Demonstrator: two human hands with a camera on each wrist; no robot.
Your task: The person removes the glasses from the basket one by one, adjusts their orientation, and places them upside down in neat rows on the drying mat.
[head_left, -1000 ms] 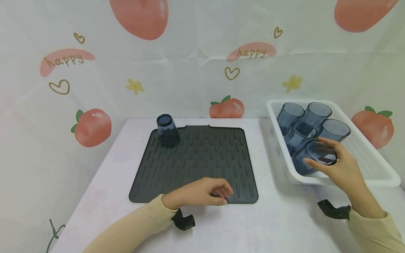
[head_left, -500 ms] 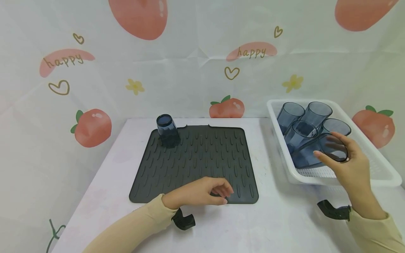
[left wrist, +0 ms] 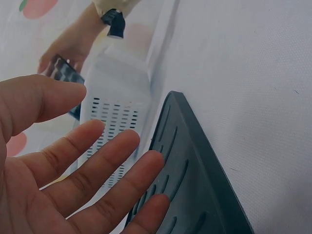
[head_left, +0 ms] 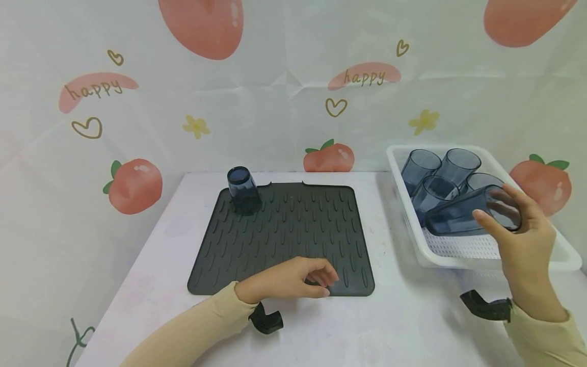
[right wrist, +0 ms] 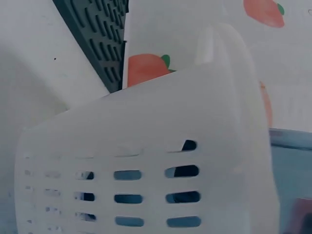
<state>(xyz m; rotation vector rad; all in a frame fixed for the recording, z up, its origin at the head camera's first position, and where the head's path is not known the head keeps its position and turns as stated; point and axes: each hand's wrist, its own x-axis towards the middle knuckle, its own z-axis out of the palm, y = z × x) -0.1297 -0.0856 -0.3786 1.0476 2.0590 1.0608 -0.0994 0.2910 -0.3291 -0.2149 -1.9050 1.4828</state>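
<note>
My right hand [head_left: 529,242] grips a blue-tinted drinking glass [head_left: 458,211] by its rim end, thumb on the near side and fingers on the far side. The glass is tilted nearly onto its side inside the white plastic basket [head_left: 486,264]. Behind it, several like glasses [head_left: 422,165] stand mouth up. My left hand [head_left: 293,278] hovers over or rests near the front edge of the dark drying mat [head_left: 293,224], holding nothing; the left wrist view shows its fingers loosely extended. One glass [head_left: 243,191] stands upside down at the mat's back left corner.
The basket's slotted wall [right wrist: 146,117] fills much of the right wrist view, hiding most of the right hand's work. A white table [head_left: 348,331] lies under everything. A printed backdrop cloth [head_left: 284,117] hangs right behind the mat and basket.
My right hand has moved right and slightly up, tilting the glass from leaning to nearly lying and drawing it off the basket's front left corner. My left hand stays put.
</note>
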